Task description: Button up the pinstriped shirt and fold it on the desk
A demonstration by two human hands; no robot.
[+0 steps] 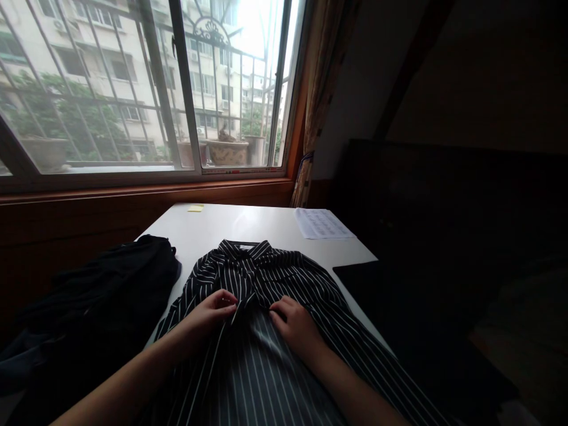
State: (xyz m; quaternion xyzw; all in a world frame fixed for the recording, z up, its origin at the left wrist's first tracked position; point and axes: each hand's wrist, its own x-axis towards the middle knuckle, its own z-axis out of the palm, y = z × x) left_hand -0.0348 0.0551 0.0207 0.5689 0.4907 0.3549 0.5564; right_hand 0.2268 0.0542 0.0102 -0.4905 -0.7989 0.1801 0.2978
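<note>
A black shirt with white stripes (284, 275) lies front up on the white table (266, 222), its collar toward the window. The upper front is together near the collar, while lower down the front is parted and the greyer inside of the cloth shows. My left hand (218, 307) pinches one front edge between thumb and fingers. On the other side of the opening, my right hand (293, 319) has its fingers closed on the opposite front edge. Both sleeves spread out to the sides, and the lower part of the shirt runs out of view toward me.
Dark clothes (110, 296) are heaped at the table's left side. Printed sheets of paper (323, 223) lie at the far right corner, and a yellow sticky note (196, 208) at the far left. Behind the table are a barred window (186, 171) and a tied curtain (306, 171).
</note>
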